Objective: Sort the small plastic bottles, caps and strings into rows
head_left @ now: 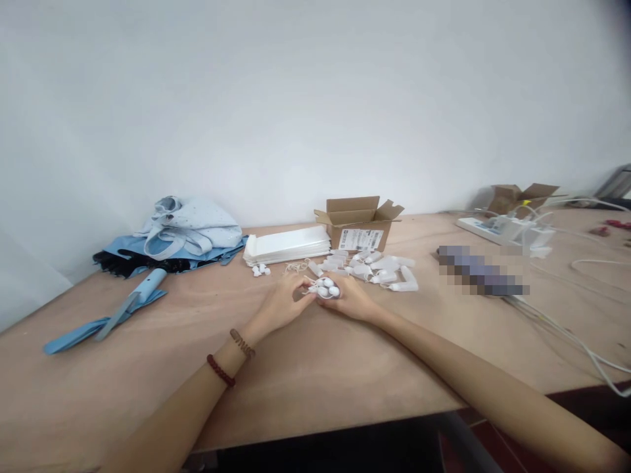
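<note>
White caps point(327, 288) sit bunched in the right hand point(353, 299), which curls round them; the left hand point(282, 301) touches their left side, whether pinching I cannot tell; loose bottles point(404, 287) lie beyond, by the carton point(359, 239).

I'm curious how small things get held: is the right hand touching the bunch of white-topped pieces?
Touching. The head view shows the right hand curled around the side of the bunch of white-topped pieces.
</note>
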The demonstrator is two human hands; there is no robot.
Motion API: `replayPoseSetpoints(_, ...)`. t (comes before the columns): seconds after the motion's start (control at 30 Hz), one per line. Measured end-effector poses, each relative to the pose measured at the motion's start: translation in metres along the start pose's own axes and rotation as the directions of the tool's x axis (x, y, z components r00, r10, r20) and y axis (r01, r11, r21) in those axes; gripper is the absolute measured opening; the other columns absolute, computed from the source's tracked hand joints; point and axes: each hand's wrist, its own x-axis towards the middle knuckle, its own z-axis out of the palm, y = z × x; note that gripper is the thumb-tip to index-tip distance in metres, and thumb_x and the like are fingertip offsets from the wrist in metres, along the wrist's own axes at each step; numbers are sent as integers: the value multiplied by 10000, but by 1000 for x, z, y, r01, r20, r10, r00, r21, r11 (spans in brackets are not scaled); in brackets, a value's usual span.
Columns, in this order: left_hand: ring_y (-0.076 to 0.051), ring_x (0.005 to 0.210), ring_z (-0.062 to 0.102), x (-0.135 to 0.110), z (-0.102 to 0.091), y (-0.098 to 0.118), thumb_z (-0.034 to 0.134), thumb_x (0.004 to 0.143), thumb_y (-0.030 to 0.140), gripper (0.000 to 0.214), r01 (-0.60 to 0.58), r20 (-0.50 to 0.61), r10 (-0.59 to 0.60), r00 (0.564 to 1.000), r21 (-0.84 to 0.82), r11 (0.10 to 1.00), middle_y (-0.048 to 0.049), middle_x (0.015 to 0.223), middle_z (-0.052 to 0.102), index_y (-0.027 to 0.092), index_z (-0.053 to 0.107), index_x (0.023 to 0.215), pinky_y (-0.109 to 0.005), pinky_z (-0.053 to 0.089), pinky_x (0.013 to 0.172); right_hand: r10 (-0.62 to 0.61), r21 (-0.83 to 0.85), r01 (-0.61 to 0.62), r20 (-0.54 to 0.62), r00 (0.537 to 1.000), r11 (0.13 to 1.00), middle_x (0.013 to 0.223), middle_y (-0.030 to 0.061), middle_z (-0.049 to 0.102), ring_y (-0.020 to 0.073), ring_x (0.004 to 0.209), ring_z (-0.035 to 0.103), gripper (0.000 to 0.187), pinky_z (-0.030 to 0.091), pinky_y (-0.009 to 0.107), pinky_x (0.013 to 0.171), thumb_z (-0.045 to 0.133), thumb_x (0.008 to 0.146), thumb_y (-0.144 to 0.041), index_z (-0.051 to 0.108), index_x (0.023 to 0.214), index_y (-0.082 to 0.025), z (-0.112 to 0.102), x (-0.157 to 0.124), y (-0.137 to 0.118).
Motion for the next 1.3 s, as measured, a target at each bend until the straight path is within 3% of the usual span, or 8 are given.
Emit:
replayPoseSetpoints(0.17, -231, 1005, 530, 0, 1, -5, 494, 890, 246, 156, -116, -8, 117, 993, 83, 990, -87, 1037, 617, 176, 586, 994, -382, 416, 891, 29, -28, -29, -8, 1000, 999, 801, 6, 619, 163, 717, 546, 232, 373, 246, 642, 655, 712, -281, 558, 896, -179, -1, 0, 1)
replayPoseSetpoints(0.37, -238, 945, 536, -1, 10, -14, 474, 901, 248, 133, -100, 1, 100, 995, 104, 990, -93, 974, 618, 169, 573, 942, -389, 430, 844, -3, -102, 4, 16, 1000, 995, 810, 24, 628, 171, 716, 547, 241, 359, 249, 638, 682, 698, -243, 557, 890, -166, -3, 1, 0)
replayPoseSetpoints(0.57, -220, 868, 555, -3, 17, -25, 466, 902, 264, 169, -30, 36, 28, 999, 51, 998, -80, 918, 635, 158, 597, 926, -355, 433, 797, -11, -165, 15, 26, 1000, 986, 798, 30, 633, 169, 699, 540, 229, 341, 245, 625, 678, 714, -253, 558, 889, -166, -3, 1, 2)
replayPoseSetpoints(0.8, -214, 858, 530, -3, 14, -22, 460, 896, 325, 227, 79, 99, -81, 992, 22, 997, -61, 859, 626, 171, 626, 894, -342, 418, 790, -22, -174, 28, 35, 999, 984, 808, 31, 639, 173, 704, 555, 241, 354, 247, 626, 683, 713, -260, 561, 898, -167, -4, 1, 2)
replayPoseSetpoints(1.07, -199, 765, 516, -2, 18, -26, 382, 896, 276, 291, 140, 118, -145, 982, 47, 989, -63, 772, 571, 158, 574, 711, -325, 405, 712, -53, -315, 70, 61, 997, 947, 931, 98, 677, 228, 811, 605, 283, 385, 284, 674, 593, 760, -206, 571, 1038, -158, 1, -4, 2)
replayPoseSetpoints(1.3, -184, 724, 515, 1, 10, -17, 357, 909, 386, 374, 222, 175, -202, 964, -104, 969, -30, 711, 595, 166, 559, 683, -305, 390, 687, -72, -270, 80, 37, 997, 959, 926, 88, 678, 214, 825, 610, 297, 401, 274, 684, 597, 758, -207, 580, 1050, -160, 4, -4, -2)
